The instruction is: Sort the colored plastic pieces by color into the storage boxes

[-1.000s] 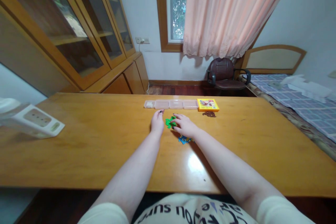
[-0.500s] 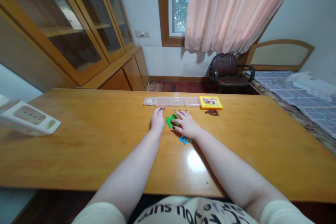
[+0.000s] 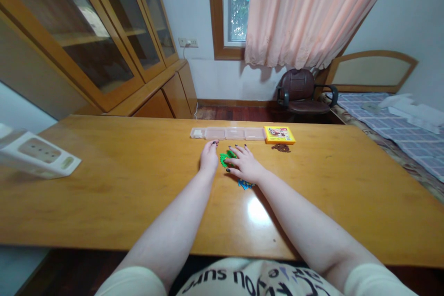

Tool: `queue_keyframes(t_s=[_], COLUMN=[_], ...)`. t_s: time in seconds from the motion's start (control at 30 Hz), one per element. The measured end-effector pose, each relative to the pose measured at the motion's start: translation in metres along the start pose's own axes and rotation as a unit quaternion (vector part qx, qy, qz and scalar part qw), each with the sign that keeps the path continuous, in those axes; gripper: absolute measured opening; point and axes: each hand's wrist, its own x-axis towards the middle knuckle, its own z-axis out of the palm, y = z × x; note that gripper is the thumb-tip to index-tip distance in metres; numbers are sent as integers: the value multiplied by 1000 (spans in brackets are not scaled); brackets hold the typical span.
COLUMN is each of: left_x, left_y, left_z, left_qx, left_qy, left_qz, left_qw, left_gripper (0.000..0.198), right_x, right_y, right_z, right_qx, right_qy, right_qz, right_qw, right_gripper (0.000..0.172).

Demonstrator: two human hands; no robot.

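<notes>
Table [image 3: 121, 185]: long, glossy yellow-brown wood, carrying the clear plastic compartment tray [image 3: 235, 134].
Chair [image 3: 300, 92]: dark maroon with black arms, on the floor beyond the tray and to its right.
Container [image 3: 40, 155]: white, box-shaped, well left of the tray.
Tray contents: something white in the leftmost compartment.
Right hand [image 3: 245, 164]: on the person's side of the tray; fingers spread wide over small bright-green pieces [image 3: 223, 161]; firm contact I cannot confirm.
Left hand [image 3: 208, 158]: just on the person's side of the tray's left half; fingers held close together; whether they grip anything I cannot tell.
Box [image 3: 280, 134]: yellow, flat, picture-printed, at the tray's right end.
Green heap: on the person's side of the tray, between both hands, partly covered.
Brown pieces [image 3: 280, 148]: small, heaped right of the tray, just beside the box.
Blue pieces [image 3: 245, 185]: small, farther from the tray than the green, partly hidden under the right wrist.
</notes>
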Motion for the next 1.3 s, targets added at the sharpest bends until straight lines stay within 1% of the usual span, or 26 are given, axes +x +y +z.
queue_keyframes(t_s=[0.13,0.3,0.57,0.77,0.87,1.13,1.3], left_x=[1,4,3,3,3,3,4], left_y=[-3,-7,-7,-7,-8,-9,-11], left_z=[0,0,0,-1,-2,-1,-1], left_qx=[-6,21,8,17,22,7,5], left_qy=[2,0,-2,-2,-3,-6,-9], left_qz=[5,14,7,14,17,13,17], left_qw=[1000,1000,1000,1000,1000,1000,1000], left_gripper=[23,24,24,23,24,25,24], right_x=[0,1,-2,-1,-3,-10,-14], right_y=[0,-1,-1,-1,-1,0,5], right_z=[0,-1,-2,-1,-2,-6,-8], right_qx=[3,5,-1,-2,-9,-21,0], right_qy=[3,0,14,7,11,24,39], right_qz=[11,24,21,13,10,-26,-85], right_qw=[1000,1000,1000,1000,1000,999,996], right_gripper=[43,41,39,43,42,32,22])
